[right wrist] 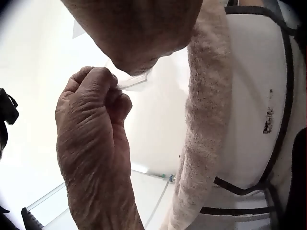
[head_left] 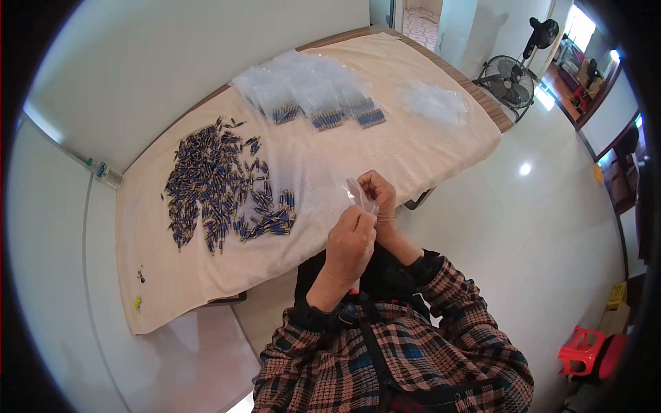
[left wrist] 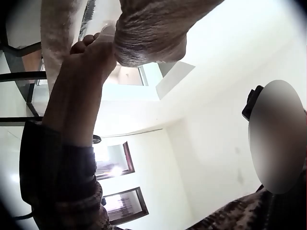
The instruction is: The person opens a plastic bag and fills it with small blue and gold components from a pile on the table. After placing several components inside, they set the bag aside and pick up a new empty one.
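Note:
Above the table's front edge, both hands hold a small clear plastic bag between them. My left hand is nearer the body and pinches the bag's lower edge with curled fingers and thumb. Just beyond it, my right hand grips the bag's other side with bent fingers. In the right wrist view a strip of the clear bag shows at the fingertips of the left hand. To the left of the hands lies a big loose pile of small blue-and-brass cylindrical parts.
A cream towel covers the table. Filled clear bags with rows of the blue parts lie at the back, beside a stack of clear bags. On the floor stand a black fan and a red stool.

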Tool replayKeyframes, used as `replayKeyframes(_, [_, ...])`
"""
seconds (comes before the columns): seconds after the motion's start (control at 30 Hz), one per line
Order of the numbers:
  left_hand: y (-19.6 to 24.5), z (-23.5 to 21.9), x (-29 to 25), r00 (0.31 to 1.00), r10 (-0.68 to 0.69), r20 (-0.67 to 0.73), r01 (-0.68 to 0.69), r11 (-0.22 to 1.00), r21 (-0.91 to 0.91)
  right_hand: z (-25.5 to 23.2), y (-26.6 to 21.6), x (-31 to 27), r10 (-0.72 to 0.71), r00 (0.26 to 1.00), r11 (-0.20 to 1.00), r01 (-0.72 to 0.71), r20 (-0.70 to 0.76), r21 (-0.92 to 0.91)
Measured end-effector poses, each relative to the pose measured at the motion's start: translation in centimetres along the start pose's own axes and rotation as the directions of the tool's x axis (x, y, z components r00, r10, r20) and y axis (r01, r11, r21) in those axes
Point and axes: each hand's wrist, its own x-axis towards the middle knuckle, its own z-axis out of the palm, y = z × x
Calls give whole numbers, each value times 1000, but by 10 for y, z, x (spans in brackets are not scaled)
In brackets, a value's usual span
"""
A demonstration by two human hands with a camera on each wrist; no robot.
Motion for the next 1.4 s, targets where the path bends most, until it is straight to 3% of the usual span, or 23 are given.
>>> replayKeyframes(0.07, [0, 1, 2, 1000, -4, -13, 4, 1000, 2, -2, 0, 3, 34, 999, 999, -35, 22, 41])
replayKeyframes(0.17, [-1, 2, 2, 998, -24, -62, 26, 999, 39, -3, -6, 5, 23, 990, 998, -16, 139, -54])
replayKeyframes(0.33, [-3, -8, 7, 985, -139, -104, 145, 988, 52, 1, -37, -7, -51, 997, 982, 62, 64, -181])
replayKeyframes(0.43, [-8, -14, 11, 961, -207, -183, 209, 978, -7, -6, -38, -11, -66, 996, 984, 75, 60, -164])
replayKeyframes(0.6, [-9, -25, 12, 960, -233, -158, 201, 960, -195, -18, -30, 8, -130, 985, 981, 145, 113, -131])
replayKeyframes(0.73, [-36, -27, -6, 954, -213, -210, 186, 972, -142, -37, -26, 34, 30, 985, 971, 12, 169, -239])
replayKeyframes(0.83, [-58, -24, -22, 922, -333, -199, 325, 943, -72, -49, -12, 58, 122, 953, 905, 7, 276, -426])
replayKeyframes(0.97, [-67, -14, -25, 966, -185, -181, 210, 969, 132, -50, -12, 73, 220, 910, 897, -47, 351, -440])
replayKeyframes(1.13, [-70, -8, -22, 983, -157, -92, 174, 960, 220, -49, -13, 82, 296, 870, 860, -63, 394, -507])
replayKeyframes(1.23, [-70, -7, -22, 989, -147, -14, 144, 937, 318, -48, -5, 81, 272, 875, 927, -127, 400, -352])
replayKeyframes(1.4, [-70, -6, -22, 987, -158, -5, 151, 930, 336, -59, -13, 78, 326, 879, 893, -166, 348, -418])
